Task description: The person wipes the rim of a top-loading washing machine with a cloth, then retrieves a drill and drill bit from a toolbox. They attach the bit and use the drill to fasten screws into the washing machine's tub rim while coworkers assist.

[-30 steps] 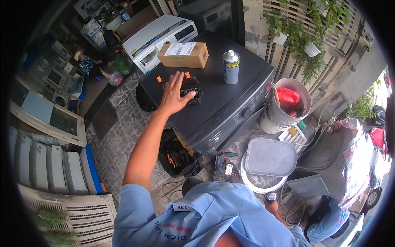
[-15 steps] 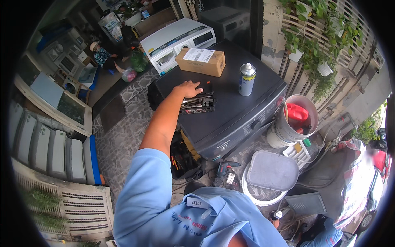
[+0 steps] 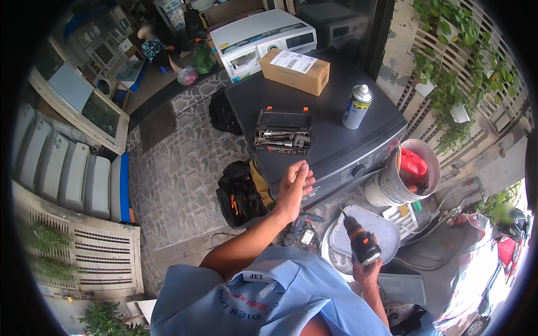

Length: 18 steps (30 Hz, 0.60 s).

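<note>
Here, lower right of centre, the right hand point(image 3: 367, 272) is gripping a power drill point(image 3: 361, 242), its bit pointing upper left, over a grey lid point(image 3: 384, 222); handling that drill is looking like the current step. Mid-frame, the left hand point(image 3: 296, 189) is staying out of it, its grip empty, fingers loosely curling beside the black appliance point(image 3: 332, 143). The next move is probably calling for a steady wrist.

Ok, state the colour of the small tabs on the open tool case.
Both tabs on the tool case are orange; the head view shows them best.
</note>
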Each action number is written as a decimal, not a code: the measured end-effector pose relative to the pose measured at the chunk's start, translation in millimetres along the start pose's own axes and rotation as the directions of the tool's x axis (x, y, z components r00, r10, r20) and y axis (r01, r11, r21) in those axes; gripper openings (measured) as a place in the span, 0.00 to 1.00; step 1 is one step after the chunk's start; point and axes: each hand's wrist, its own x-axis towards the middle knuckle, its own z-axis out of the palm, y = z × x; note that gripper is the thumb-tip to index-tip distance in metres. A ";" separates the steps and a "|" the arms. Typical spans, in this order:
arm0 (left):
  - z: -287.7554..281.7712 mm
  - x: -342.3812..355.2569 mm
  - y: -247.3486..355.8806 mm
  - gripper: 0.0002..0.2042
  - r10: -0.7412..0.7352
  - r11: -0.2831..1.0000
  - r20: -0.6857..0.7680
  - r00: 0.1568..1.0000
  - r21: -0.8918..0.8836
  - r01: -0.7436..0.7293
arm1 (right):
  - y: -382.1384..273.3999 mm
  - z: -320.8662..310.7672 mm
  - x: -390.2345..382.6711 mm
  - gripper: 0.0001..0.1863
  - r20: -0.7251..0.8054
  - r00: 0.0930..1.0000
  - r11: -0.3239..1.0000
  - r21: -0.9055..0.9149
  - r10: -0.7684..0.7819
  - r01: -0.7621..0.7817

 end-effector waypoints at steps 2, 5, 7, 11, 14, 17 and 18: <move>7.5 -19.3 16.5 0.32 -0.230 0.868 0.201 0.952 -0.401 0.295 | -50.6 -7.0 36.4 0.54 0.074 0.996 0.968 0.250 -0.045 0.026; 1.1 -23.4 26.4 0.36 -0.031 0.633 0.491 0.871 -0.665 0.397 | -116.1 -15.4 81.5 0.61 0.259 0.886 0.878 0.400 -0.384 0.263; -9.9 -6.0 19.9 0.39 0.272 0.458 0.640 0.719 -0.743 0.488 | -126.9 1.7 97.7 0.63 0.279 0.759 0.769 0.485 -0.588 0.416; -33.5 -6.9 30.2 0.36 0.414 0.384 0.617 0.669 -0.785 0.486 | -158.4 16.4 109.3 0.64 0.360 0.611 0.690 0.547 -0.705 0.474; -46.8 -3.1 32.0 0.31 0.341 0.362 0.647 0.682 -0.760 0.539 | -175.1 13.9 112.7 0.62 0.472 0.534 0.712 0.421 -0.701 0.561; -59.1 -14.7 45.5 0.17 -0.180 0.706 0.499 0.848 -0.535 0.465 | -184.8 2.9 118.6 0.59 0.650 0.378 0.543 0.065 -0.660 0.837; -57.3 -20.4 46.3 0.15 -0.288 0.762 0.393 0.873 -0.457 0.457 | -183.0 2.0 118.4 0.60 0.667 0.378 0.567 0.081 -0.642 0.820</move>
